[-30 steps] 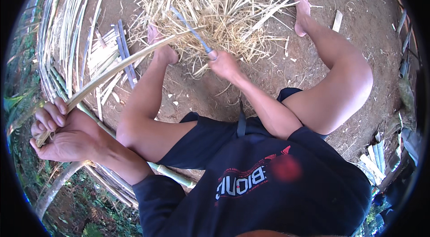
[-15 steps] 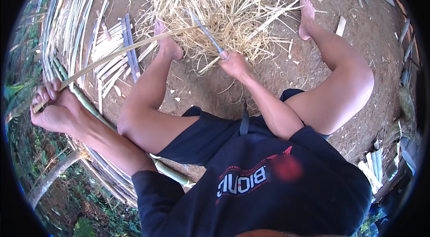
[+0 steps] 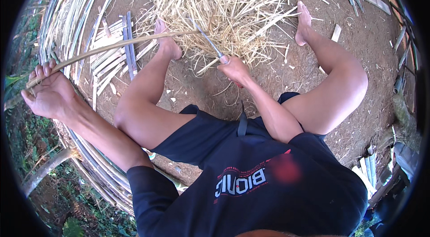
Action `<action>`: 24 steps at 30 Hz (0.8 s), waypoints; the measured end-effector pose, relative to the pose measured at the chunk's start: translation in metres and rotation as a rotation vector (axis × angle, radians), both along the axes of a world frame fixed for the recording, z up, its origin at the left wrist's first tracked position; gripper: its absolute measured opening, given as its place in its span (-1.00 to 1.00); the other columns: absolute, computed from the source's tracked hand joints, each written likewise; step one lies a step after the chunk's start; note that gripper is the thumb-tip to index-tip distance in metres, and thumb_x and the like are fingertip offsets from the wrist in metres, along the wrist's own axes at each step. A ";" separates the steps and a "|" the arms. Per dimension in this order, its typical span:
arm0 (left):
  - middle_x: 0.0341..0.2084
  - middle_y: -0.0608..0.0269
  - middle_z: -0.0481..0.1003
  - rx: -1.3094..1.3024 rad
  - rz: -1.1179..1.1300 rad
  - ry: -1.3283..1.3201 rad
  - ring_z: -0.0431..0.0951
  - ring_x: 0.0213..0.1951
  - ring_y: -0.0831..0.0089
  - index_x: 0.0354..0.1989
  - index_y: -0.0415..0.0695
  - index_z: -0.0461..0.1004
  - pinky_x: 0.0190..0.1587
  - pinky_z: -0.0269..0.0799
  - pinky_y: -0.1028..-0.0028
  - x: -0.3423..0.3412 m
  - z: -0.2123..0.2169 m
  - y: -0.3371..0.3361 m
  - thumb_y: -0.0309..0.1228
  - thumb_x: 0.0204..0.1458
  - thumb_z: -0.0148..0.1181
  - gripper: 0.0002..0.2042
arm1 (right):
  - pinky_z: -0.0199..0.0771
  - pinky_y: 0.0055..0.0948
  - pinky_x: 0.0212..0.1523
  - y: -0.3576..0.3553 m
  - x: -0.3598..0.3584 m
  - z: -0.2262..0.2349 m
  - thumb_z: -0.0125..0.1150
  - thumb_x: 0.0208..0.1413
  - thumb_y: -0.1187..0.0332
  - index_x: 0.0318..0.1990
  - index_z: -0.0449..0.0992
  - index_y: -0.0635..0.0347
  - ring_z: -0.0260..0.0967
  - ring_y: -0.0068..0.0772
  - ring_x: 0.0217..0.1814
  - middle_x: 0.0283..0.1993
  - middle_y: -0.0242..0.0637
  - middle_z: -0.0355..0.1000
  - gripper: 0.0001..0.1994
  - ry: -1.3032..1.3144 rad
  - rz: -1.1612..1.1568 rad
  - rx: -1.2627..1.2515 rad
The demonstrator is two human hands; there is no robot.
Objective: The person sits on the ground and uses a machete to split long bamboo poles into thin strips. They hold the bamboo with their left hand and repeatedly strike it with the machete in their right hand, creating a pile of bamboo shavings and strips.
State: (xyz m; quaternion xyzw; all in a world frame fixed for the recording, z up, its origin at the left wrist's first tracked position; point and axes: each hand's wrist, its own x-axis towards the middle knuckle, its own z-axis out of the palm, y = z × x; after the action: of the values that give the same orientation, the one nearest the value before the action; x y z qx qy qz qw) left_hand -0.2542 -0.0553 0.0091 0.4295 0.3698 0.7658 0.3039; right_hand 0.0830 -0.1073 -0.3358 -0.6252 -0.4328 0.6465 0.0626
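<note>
A long bamboo strip (image 3: pixel 114 45) runs from the left side to the middle, bowed slightly upward. My left hand (image 3: pixel 51 93) is closed on its near end, palm up, with the fingers curled over it. In my right hand (image 3: pixel 235 70) is a knife (image 3: pixel 208 41), gripped by its handle, most of which my fingers hide. Its narrow blade points away and to the left. The strip's far end meets the blade over a heap of pale shavings (image 3: pixel 215 4); whether the edge is cutting into it I cannot tell.
My bare feet stand on brown soil (image 3: pixel 277 80) on either side of the heap. Short split bamboo pieces (image 3: pixel 109 58) lie beyond my left leg, with long strips (image 3: pixel 71 17) further left. Bamboo poles (image 3: pixel 96 170) lie by my left elbow, and a cut branch (image 3: pixel 47 170) beside them.
My left hand has shifted slightly up and left with the strip, and its fingers look looser. The strip's far end now reaches only to the blade. The knife has moved very little.
</note>
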 end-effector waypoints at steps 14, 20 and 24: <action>-0.47 0.07 0.26 -0.014 0.189 -0.002 0.28 -0.35 0.24 -0.45 -0.25 0.33 -0.05 0.23 0.12 0.024 -0.009 0.012 0.02 0.25 -0.24 -0.48 | 0.30 -0.43 -0.61 -0.002 0.002 0.028 0.22 0.10 0.22 -0.36 0.43 0.17 0.26 -0.58 -0.64 -0.59 -0.42 0.30 -0.79 0.123 -0.089 0.006; -0.49 0.22 0.24 0.010 0.236 0.137 0.28 -0.39 0.34 -0.44 -0.20 0.31 -0.12 0.27 0.21 0.043 -0.017 0.000 0.17 0.07 -0.03 -0.45 | 0.45 -0.23 -0.37 -0.005 -0.028 0.103 0.14 0.05 0.17 -0.36 0.47 0.14 0.41 -0.30 -0.50 -0.51 -0.24 0.44 -0.78 0.239 0.213 0.408; -0.52 0.31 0.15 0.018 0.261 0.184 0.22 -0.44 0.42 -0.43 -0.11 0.22 -0.19 0.25 0.31 0.060 -0.008 -0.008 0.19 0.03 0.01 -0.48 | 0.38 -0.31 -0.51 -0.006 -0.032 0.038 0.01 0.13 0.25 -0.40 0.45 0.16 0.33 -0.42 -0.58 -0.61 -0.31 0.36 -0.80 0.168 0.021 0.322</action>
State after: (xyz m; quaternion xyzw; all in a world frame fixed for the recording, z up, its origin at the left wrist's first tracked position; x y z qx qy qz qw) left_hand -0.1942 -0.0637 0.0014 0.4488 0.4420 0.7594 0.1626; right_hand 0.0511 -0.1133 -0.2980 -0.5463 -0.5304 0.6194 0.1912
